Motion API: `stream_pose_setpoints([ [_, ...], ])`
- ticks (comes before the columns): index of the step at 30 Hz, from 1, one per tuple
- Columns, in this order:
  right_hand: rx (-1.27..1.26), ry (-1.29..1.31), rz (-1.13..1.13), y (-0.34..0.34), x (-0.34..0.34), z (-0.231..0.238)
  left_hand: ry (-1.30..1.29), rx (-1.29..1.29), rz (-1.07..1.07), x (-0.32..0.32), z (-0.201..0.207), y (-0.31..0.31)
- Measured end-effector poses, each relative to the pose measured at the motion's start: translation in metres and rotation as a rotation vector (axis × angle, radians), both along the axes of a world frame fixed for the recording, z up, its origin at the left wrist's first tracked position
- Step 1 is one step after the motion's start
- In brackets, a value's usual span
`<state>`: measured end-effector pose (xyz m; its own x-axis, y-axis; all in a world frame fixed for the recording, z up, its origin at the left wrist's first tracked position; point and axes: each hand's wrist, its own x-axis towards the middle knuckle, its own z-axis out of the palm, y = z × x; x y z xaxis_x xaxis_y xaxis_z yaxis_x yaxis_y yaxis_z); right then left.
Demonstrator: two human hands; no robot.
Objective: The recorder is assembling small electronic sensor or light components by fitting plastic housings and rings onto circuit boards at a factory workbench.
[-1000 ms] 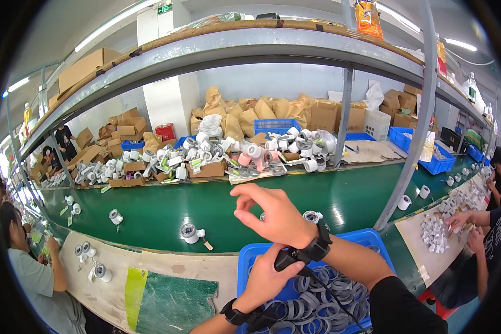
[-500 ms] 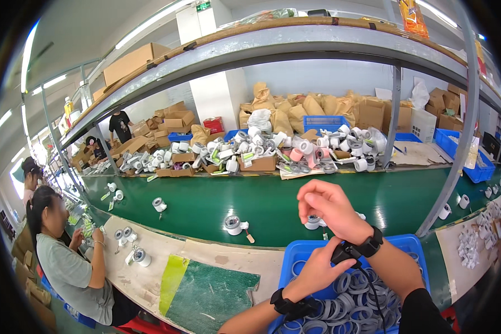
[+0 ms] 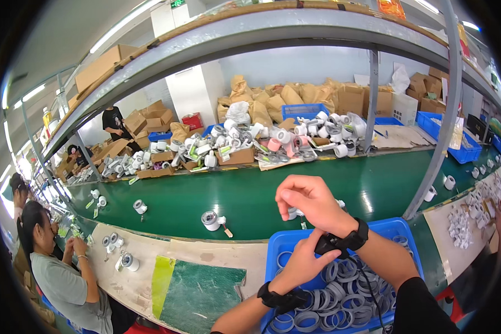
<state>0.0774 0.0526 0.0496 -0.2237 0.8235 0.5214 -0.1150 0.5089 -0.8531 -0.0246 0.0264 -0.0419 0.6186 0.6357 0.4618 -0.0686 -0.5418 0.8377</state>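
Note:
My right hand [image 3: 313, 204] is raised above the far rim of a blue bin [image 3: 278, 236], its fingers loosely curled and holding nothing. A black strap with a small black box [image 3: 329, 243] and a cable sits around my right wrist. With thumb and fingers, my left hand [image 3: 303, 263] grips that box; some of its fingers are hidden behind it. My left wrist wears a similar black band [image 3: 278, 298]. Beneath both arms, the bin holds many grey plastic rings [image 3: 337, 292]. Partly covered by my right hand, a white round part [image 3: 293, 214] lies on the green belt.
White round housings [image 3: 210, 220] are spaced along the green conveyor belt [image 3: 250, 189]. Beyond it rises a heap of white and pink parts [image 3: 278, 139]. A steel post [image 3: 437, 122] stands right. A co-worker [image 3: 67, 273] sits left, beside a green mat [image 3: 206, 292]. White pieces [image 3: 462, 225] lie right.
The view has shifted, so the scene sits lower at right and further left. Both hands keep almost the same pose, my left hand still at the box on my right wrist.

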Motion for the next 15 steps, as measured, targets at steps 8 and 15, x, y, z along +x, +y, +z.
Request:
stream_pose_setpoints([
  [8,0.407,-0.535,-0.335,-0.003,0.034,-0.012,0.353,0.127,-0.087,-0.027,0.026,0.019],
  [15,0.257,-1.304,-0.182,-0.02,0.105,-0.104,0.312,0.113,0.05,-0.071,0.047,0.043],
])
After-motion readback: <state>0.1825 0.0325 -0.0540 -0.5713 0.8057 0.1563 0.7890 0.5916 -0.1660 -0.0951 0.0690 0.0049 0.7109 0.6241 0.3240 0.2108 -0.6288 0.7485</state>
